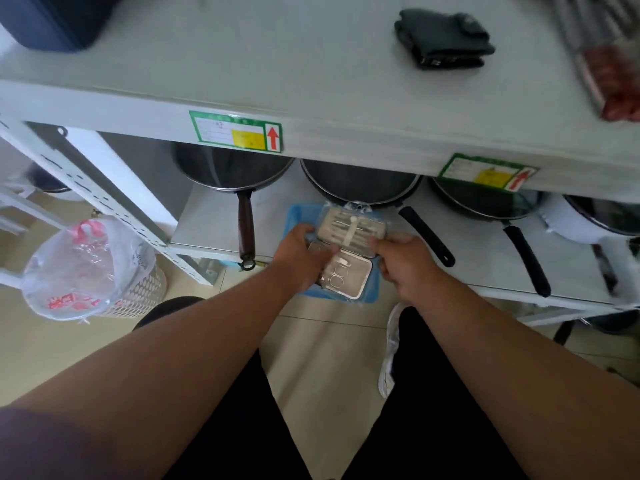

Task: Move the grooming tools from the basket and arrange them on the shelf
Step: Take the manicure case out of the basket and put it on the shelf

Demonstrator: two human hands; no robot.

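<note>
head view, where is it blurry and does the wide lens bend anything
Head view: motion blur smears the top right corner, the red packaged item and the dark case on the upper shelf; the grooming kit in both hands' grip stays fairly sharp; the shelf edge bows from wide-angle distortion; lighting is soft and even.

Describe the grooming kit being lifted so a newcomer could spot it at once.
Below the grey shelf, a blue basket sits among frying pans. Both hands, left hand and right hand, hold the plastic-wrapped grooming kit over it; another kit lies underneath, unheld.
</note>
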